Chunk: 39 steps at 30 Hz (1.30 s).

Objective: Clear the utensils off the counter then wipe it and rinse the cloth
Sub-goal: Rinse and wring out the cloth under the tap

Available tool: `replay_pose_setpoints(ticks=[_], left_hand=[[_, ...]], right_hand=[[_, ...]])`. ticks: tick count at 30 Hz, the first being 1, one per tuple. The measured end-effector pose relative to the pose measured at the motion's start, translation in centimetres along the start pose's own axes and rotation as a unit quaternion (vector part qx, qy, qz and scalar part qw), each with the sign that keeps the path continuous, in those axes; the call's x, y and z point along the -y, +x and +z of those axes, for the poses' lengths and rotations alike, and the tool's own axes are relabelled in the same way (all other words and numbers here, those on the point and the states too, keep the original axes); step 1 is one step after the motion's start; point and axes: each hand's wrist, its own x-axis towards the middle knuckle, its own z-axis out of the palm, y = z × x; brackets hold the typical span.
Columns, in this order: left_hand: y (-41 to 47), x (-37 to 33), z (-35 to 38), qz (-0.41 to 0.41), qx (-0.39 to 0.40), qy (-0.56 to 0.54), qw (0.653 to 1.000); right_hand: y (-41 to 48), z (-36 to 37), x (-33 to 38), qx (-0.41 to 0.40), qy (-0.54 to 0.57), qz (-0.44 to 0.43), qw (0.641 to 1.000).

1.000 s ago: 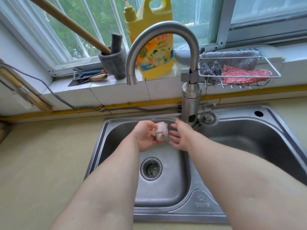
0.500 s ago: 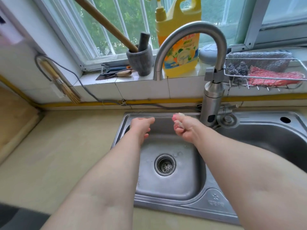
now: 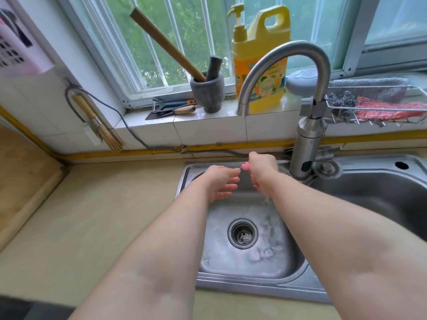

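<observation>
Now the right hand [image 3: 262, 168] squeezes the cloth [image 3: 245, 165], left hand [image 3: 219, 183] loose and empty. A wet slip could drop it into the sink [image 3: 231, 284].

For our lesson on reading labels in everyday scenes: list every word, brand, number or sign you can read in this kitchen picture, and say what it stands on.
Yellow detergent bottle, front label: coloured print, too blurred and partly hidden behind the tap to read.
Sink: no readable mark in view.
Nothing else in the picture carries readable text.
</observation>
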Motion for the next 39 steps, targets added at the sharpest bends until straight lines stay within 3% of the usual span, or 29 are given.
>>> replay_pose_setpoints(ticks=[2,5,7,10,12,14,17,22,28,32,34,37,39], left_hand=[[-0.1,-0.3,-0.5,0.002,0.022,-0.001,1.0],[-0.5,-1.0,-1.2,-0.007,0.051,-0.02,0.998],[-0.9,-1.2,-1.5,-0.002,0.068,0.0,0.998],[-1.2,-1.5,-1.6,0.057,0.013,0.043,0.997],[-1.2,-1.8,-2.0,0.092,-0.061,0.071,0.991],[-1.2,-2.3,-2.6,0.105,-0.086,0.071,0.988],[-2.0,-3.3,-3.3,0.106,-0.022,0.066,0.992],[-3.3,-4.6,-3.3,0.13,0.091,0.157,0.975],[-4.3,-6.7,-2.5,0.233,-0.004,0.174,0.957],[-5.2,-7.5,-2.1,0.303,-0.08,0.228,0.922],[-5.6,-7.9,-1.7,0.329,-0.066,0.204,0.92],[-6.5,-8.5,-1.1,0.336,0.02,0.172,0.926],[-6.9,-9.0,-0.9,0.346,0.052,0.182,0.919]], right_hand=[[-0.5,0.5,0.1,0.01,-0.003,0.007,1.0],[-1.3,0.4,0.0,0.146,0.089,0.067,0.983],[-1.4,-0.1,-0.3,0.185,0.132,0.079,0.971],[-2.4,-1.3,-0.1,0.137,0.176,0.071,0.972],[-3.2,-2.0,0.0,0.085,0.153,0.022,0.984],[-3.5,-2.7,0.0,0.046,0.126,-0.028,0.991],[-4.3,-2.8,0.6,0.061,0.155,-0.049,0.985],[-6.6,-2.4,2.6,0.097,0.134,-0.087,0.982],[-8.1,-3.4,3.9,0.017,0.001,-0.126,0.992],[-8.4,-4.3,4.4,-0.068,-0.1,-0.176,0.977],[-8.8,-4.4,4.4,-0.047,-0.116,-0.188,0.974],[-9.3,-4.6,4.7,0.036,-0.099,-0.2,0.974],[-9.5,-5.1,4.9,0.047,-0.113,-0.209,0.97]])
